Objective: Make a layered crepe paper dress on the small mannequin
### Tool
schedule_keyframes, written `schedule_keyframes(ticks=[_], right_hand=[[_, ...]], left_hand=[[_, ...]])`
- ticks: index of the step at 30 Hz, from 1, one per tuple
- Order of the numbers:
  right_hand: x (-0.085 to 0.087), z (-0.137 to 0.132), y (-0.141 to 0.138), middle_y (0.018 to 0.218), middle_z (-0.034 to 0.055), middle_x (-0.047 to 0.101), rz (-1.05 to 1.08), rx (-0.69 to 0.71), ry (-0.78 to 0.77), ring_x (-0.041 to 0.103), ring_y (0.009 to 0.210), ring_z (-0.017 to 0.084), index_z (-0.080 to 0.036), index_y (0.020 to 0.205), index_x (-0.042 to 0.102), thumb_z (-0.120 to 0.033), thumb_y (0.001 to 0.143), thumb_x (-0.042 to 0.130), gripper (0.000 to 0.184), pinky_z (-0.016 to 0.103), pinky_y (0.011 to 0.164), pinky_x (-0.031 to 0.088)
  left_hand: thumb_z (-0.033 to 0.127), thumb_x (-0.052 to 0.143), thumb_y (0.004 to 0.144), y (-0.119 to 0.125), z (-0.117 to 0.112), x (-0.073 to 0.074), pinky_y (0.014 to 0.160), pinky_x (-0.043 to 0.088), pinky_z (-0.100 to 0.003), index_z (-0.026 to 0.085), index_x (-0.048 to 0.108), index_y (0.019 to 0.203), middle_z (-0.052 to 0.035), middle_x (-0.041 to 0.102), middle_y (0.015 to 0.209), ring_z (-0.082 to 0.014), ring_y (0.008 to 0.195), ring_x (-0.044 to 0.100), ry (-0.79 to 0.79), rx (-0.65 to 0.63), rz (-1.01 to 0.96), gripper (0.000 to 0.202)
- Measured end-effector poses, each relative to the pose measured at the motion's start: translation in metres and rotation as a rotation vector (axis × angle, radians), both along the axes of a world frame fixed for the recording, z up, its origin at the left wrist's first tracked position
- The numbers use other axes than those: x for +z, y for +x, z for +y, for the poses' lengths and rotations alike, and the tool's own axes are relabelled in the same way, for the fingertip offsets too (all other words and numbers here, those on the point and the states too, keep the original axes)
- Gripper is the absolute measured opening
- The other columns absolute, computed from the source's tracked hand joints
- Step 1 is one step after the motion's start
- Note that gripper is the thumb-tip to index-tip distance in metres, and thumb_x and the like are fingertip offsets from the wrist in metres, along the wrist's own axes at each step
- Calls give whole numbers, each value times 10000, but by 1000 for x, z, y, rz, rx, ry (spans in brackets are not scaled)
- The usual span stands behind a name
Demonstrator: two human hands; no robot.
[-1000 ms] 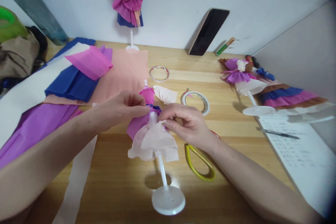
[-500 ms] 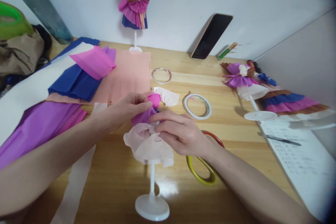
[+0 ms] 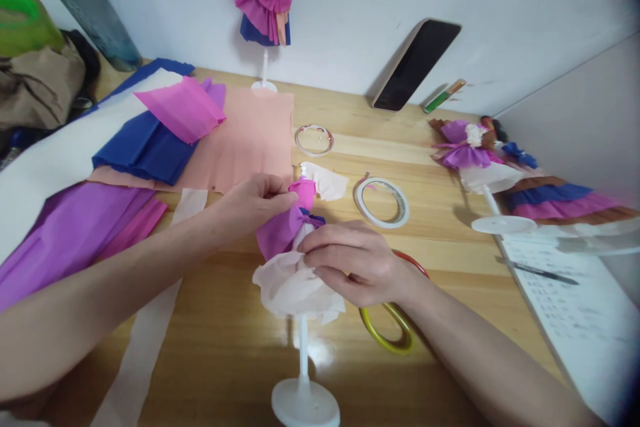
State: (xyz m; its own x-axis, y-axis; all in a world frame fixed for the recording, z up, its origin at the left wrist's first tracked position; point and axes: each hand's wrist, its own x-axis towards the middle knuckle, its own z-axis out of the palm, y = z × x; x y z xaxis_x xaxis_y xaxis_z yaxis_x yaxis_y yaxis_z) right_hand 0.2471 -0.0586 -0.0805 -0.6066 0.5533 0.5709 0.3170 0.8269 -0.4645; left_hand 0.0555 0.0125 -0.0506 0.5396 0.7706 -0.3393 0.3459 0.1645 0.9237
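Note:
A small doll on a white stand [image 3: 304,400] wears a magenta paper top, a purple layer and a pale pink paper skirt [image 3: 290,287]. My left hand [image 3: 250,203] pinches the magenta top at the doll's upper body. Wrapped around the waist from the right, my right hand [image 3: 350,263] presses the pale pink skirt with closed fingers. The doll stands upright over the wooden table [image 3: 220,347].
Sheets of pink, blue, purple and peach crepe paper [image 3: 150,147] lie at the left. Two tape rolls [image 3: 383,201], yellow-handled scissors [image 3: 387,333], a leaning phone [image 3: 417,63], finished paper-dress dolls [image 3: 467,153] and a printed sheet with a pen [image 3: 545,273] sit around.
The doll has shifted slightly and now stands more upright. My right hand moved down from the waist onto the pale pink skirt and closed around it. My left hand keeps its pinch on the top.

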Motion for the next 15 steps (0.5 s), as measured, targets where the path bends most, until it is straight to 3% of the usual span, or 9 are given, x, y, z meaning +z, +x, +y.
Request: schedule_keyframes(ticks=[4,7,9,11,13,15], right_hand=[[1,0,2,878,69,711,-5,-2,26,693,752,152,-187,928,621,-67,832,543,172,264,633,565],[2,0,2,877,60,709,-8,-17,29,692,750,152,-201,944,622,-72,832,531,193,263,631,562],[2,0,2,880,63,713,10,-25,30,692,751,153,-202,947,617,-62,823,522,210,261,632,557],[3,0,2,889,66,721,25,-38,37,694,747,152,-206,948,610,-52,810,515,227,259,633,555],[4,0,2,891,67,727,29,-36,30,701,759,156,-208,949,602,-48,804,511,234,259,639,561],[6,0,3,880,69,728,31,-22,0,705,774,160,-207,944,597,-45,805,506,233,260,647,568]], left_hand=[[240,530,805,-3,-2,3,508,315,-220,172,495,639,48,445,584,-90,548,407,257,-48,146,182],[229,512,844,-6,-14,15,588,386,-246,183,571,794,5,587,740,-124,658,512,607,-25,271,90],[265,477,888,-10,-28,26,633,408,-277,194,591,822,-27,612,808,-153,732,550,878,14,312,149],[324,478,907,-13,-44,34,635,407,-305,221,593,777,-39,629,810,-182,768,564,1037,-79,350,201],[395,527,886,-16,-58,35,591,388,-330,239,581,762,-45,634,790,-208,742,557,1070,-107,433,206],[343,581,846,-17,-68,29,551,354,-330,252,599,844,-29,626,769,-194,673,541,919,-194,439,93]])
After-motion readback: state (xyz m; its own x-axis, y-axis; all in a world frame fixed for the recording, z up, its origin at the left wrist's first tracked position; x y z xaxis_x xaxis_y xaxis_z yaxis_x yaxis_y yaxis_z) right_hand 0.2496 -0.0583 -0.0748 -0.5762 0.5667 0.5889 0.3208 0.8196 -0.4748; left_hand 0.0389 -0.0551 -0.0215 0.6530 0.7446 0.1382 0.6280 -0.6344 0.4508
